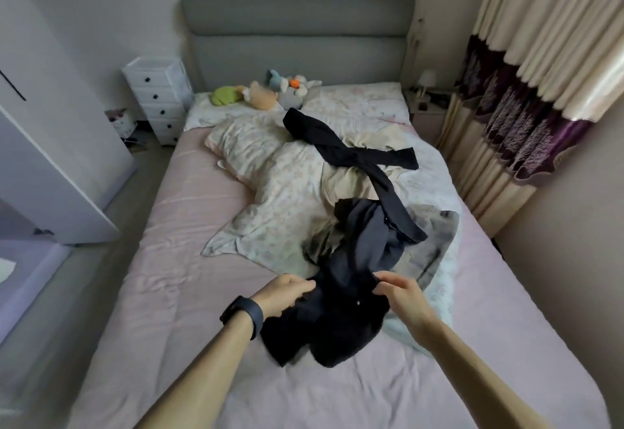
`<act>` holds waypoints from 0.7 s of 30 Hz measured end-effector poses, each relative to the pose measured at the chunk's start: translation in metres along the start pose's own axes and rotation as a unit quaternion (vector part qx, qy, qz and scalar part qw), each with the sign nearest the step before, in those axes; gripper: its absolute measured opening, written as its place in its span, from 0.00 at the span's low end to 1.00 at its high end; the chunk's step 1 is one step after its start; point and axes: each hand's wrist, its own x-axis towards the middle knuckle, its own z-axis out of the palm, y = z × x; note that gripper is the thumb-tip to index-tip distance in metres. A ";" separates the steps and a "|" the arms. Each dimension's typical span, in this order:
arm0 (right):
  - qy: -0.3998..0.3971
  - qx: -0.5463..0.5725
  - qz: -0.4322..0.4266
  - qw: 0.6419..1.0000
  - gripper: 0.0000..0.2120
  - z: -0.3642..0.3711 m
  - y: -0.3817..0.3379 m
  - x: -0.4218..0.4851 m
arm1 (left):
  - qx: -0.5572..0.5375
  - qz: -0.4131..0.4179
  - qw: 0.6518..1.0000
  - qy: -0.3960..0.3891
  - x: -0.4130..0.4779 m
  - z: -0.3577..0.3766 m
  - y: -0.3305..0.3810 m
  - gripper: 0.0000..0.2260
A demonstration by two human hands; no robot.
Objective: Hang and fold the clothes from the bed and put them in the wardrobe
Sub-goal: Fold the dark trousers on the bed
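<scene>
A dark navy garment (341, 324) lies bunched on the pink bed sheet (169, 276) near the foot of the bed. My left hand (285, 293) pinches its upper left edge and my right hand (400, 293) pinches its upper right edge. Behind it lies a heap of grey clothing (368, 236), with a beige garment (341, 175) under it. Long black trousers (354, 155) stretch across the heap toward the pillows. The white wardrobe door (50, 158) stands open at the left.
A floral duvet (277, 199) is crumpled over the middle of the bed. Plush toys (260, 91) sit by the grey headboard (297, 40). A white drawer unit (155, 101) stands left of the bed, a nightstand (427, 104) and curtains (526, 91) right.
</scene>
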 end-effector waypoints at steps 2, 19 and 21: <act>-0.032 -0.017 -0.009 0.999 0.15 -0.006 0.008 -0.027 | -0.052 -0.023 0.997 -0.043 0.013 0.031 0.011 0.21; 0.067 0.248 0.214 0.942 0.38 -0.022 0.094 -0.010 | -0.063 0.022 0.981 -0.183 -0.011 0.096 -0.010 0.21; 0.125 0.224 0.203 0.945 0.22 0.002 0.095 0.010 | 0.011 0.003 0.981 -0.196 -0.018 0.088 -0.016 0.21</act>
